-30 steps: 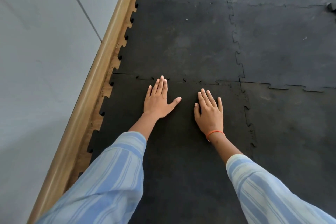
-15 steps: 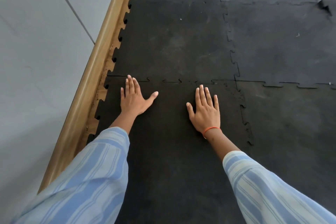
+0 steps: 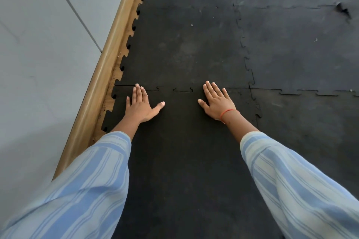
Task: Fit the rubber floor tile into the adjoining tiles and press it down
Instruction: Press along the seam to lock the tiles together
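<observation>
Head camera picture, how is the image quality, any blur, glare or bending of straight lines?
Head view: light is soft and even, with no hard glare on the rubber floor tile; both hands, left hand and right hand, look sharp, the striped sleeves near the bottom edge softer; the wooden skirting bows slightly, a wide-angle effect.

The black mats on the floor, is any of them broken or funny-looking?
Yes. A far mat has a torn spot in its top right corner, where the rubber looks ripped or lifted. Also, the joint between the two hands shows thin gaps, so it looks not fully pressed in.
</observation>
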